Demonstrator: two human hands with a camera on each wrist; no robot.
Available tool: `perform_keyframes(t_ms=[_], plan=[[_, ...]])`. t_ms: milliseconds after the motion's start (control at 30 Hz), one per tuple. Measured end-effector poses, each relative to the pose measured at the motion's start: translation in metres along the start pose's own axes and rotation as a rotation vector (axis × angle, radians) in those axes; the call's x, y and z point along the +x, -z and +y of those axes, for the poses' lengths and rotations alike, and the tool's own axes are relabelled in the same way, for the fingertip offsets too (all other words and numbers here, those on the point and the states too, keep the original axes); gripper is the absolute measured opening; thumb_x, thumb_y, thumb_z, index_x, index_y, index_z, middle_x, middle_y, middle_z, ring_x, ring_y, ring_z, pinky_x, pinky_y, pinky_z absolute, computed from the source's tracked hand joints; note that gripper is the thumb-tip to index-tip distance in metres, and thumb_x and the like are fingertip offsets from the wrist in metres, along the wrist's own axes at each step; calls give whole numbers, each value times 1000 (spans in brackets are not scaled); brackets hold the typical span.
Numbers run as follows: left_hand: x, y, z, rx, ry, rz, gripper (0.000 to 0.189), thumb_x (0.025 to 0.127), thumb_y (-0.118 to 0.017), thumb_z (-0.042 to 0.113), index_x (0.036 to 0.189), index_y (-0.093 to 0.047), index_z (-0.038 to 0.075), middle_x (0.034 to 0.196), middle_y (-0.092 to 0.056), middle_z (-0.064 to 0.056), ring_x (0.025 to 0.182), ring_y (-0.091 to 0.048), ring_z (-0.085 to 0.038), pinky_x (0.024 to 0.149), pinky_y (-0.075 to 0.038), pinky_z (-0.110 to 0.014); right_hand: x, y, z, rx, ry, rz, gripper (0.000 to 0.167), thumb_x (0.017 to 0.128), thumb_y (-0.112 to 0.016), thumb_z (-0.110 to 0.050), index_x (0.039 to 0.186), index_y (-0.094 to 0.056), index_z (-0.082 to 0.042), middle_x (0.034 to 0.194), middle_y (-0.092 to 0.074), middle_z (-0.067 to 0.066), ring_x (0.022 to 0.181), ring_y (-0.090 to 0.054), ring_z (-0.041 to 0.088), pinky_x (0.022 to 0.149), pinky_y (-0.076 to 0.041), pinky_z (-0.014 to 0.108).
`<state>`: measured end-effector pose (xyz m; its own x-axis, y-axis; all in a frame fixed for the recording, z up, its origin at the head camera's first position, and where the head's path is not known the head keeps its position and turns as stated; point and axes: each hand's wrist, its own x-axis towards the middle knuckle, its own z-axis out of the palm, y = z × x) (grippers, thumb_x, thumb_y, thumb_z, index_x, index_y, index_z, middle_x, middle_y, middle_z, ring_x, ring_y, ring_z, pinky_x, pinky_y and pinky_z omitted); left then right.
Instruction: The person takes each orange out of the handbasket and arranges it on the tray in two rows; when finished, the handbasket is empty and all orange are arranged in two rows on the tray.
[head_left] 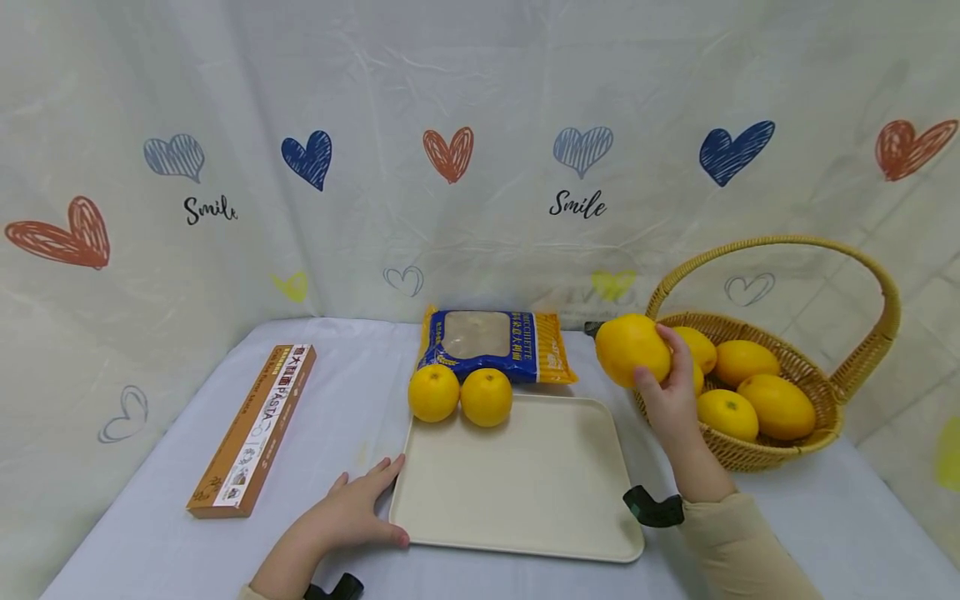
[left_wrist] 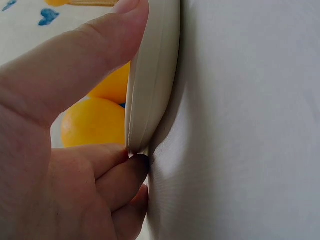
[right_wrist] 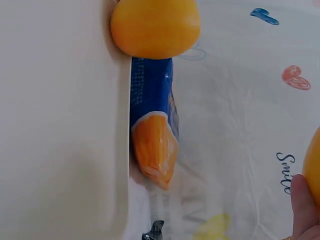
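Observation:
My right hand [head_left: 669, 398] holds an orange [head_left: 633, 350] in the air, at the near left side of a wicker basket [head_left: 828, 446]. Fingers and thumb grip the fruit's right side; only a sliver of this orange [right_wrist: 314, 170] enters the right wrist view. Spread out at the front left corner of a cream tray [head_left: 517, 483], my left hand [head_left: 348, 517] touches the tray's edge. Its thumb [left_wrist: 107, 37] lies against the rim, and the fingertips meet the side. Two oranges [head_left: 433, 393] [head_left: 487, 397] sit side by side at the tray's back left corner.
Several more oranges [head_left: 776, 407] lie in the basket, whose tall handle [head_left: 780, 242] arches above. A blue and orange pasta bag [head_left: 480, 337] lies behind the tray. A long brown pasta box [head_left: 251, 433] rests at left. A printed curtain [head_left: 510, 75] hangs behind the white-covered table.

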<state>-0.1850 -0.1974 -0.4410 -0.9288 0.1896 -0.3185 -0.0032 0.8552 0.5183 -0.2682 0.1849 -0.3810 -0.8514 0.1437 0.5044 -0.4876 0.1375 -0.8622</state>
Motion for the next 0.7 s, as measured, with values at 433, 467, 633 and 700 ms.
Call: perform_keyframes(t_ms=[433,467,633,700], plan=[[3,-3,-3,8,-3,0,111,50,-78,58,141,-34,13,144,-36,-14,135,-29,-30,105,-2,-65,-4,-3,0,-210,-109,-152,70,85,-58,-5,143,-21,-17,135,-30,3,99,-40,5,76,-41,7],[3,-3,-3,7,-1,-1,111,50,-78,58,141,-34,14,144,-36,-14,135,-29,-30,105,-2,-65,-4,-3,0,-211,-112,-156,69,85,-58,-6,143,-22,-16,135,-30,2,99,-41,5,75,-41,7],[3,-2,-2,4,1,1,111,50,-79,57,141,-34,14,144,-36,-14,135,-29,-30,105,-2,-65,-3,-6,1,-213,-88,-170,66,81,-63,-3,137,-27,-9,126,-33,-8,96,-42,6,74,-42,10],[2,-2,-2,9,-3,3,110,50,-79,57,141,-33,13,144,-36,-14,135,-29,-31,105,-3,-65,-3,-7,2,-231,-74,-174,67,79,-65,-2,135,-27,-6,124,-35,-7,96,-42,6,74,-41,11]])
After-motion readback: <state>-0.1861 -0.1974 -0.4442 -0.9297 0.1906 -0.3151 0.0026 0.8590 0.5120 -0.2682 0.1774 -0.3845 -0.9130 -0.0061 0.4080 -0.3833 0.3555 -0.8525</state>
